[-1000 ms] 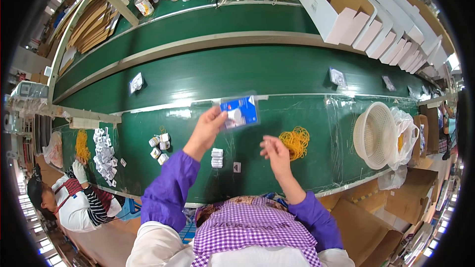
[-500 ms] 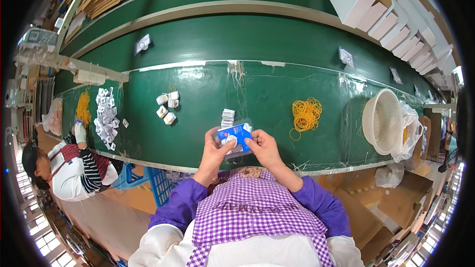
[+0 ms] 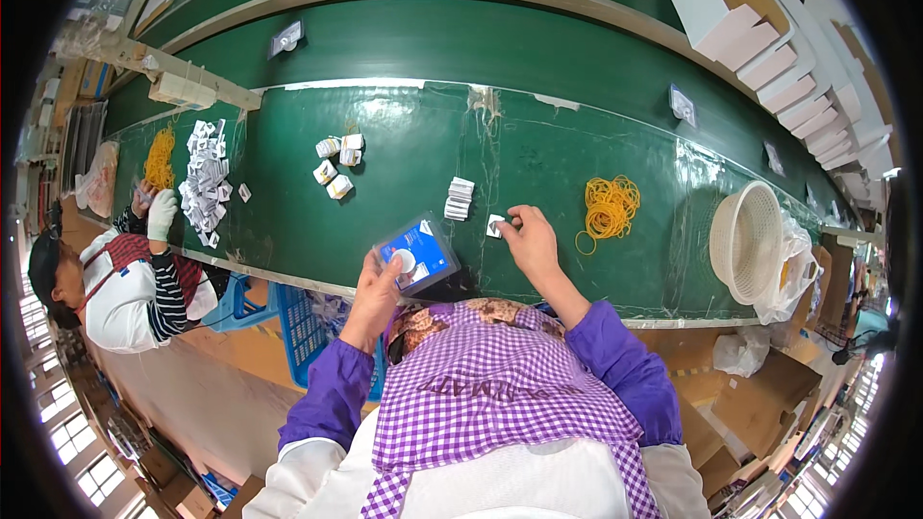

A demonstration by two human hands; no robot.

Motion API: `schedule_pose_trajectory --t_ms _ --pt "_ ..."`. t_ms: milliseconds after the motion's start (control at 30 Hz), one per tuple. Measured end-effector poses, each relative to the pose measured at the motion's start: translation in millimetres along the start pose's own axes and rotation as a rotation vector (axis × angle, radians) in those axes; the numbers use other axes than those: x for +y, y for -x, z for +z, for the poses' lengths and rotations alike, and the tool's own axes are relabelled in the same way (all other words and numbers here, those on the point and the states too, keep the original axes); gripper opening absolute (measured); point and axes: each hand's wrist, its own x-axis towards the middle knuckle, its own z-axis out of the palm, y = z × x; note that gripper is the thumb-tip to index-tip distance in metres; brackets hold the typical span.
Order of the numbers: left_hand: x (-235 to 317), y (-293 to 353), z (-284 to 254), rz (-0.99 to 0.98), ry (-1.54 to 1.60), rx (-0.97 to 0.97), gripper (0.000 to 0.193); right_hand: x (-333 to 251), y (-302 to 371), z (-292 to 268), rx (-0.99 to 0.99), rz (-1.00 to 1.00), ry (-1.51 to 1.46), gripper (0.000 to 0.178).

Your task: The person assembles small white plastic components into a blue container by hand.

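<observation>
My left hand (image 3: 373, 290) grips a clear plastic package with a blue printed card (image 3: 420, 255) by its lower left side. A round white piece (image 3: 405, 260) shows in the package near my left thumb. To the right, my right hand (image 3: 532, 242) is just over the green table, thumb and forefinger closed on a small white folded slip (image 3: 494, 226). Whether the slip touches the table is hard to see. A short row of similar white folded slips (image 3: 459, 199) lies beyond the package, between the two hands.
Yellow rubber bands (image 3: 611, 209) lie right of my right hand, with a cream plastic basket (image 3: 744, 243) farther right. Banded white bundles (image 3: 336, 169) and a heap of white slips (image 3: 204, 185) are left. A co-worker (image 3: 125, 279) sits at the left. More packages (image 3: 286, 38) lie farther back.
My right hand has let go of the package and moved right to the small white slip. My left hand has drawn the package left and tilted it.
</observation>
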Motion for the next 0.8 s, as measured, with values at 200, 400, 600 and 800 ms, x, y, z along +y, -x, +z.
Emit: schedule_pose_trajectory --t_ms 200,400,600,800 --pt "2 -3 7 -0.047 0.029 -0.088 0.057 3 3 16 0.0 -0.11 0.284 0.028" --pt "11 -7 29 -0.044 0.001 -0.142 0.058 14 2 -1 -0.138 0.181 -0.588 0.013" --pt "10 -14 38 -0.086 -0.006 -0.273 0.058 -49 9 -69 -0.26 0.152 -0.758 0.011" --pt "16 -13 56 -0.104 -0.023 -0.363 0.058 -59 14 -81 -0.341 0.125 -0.65 0.011"
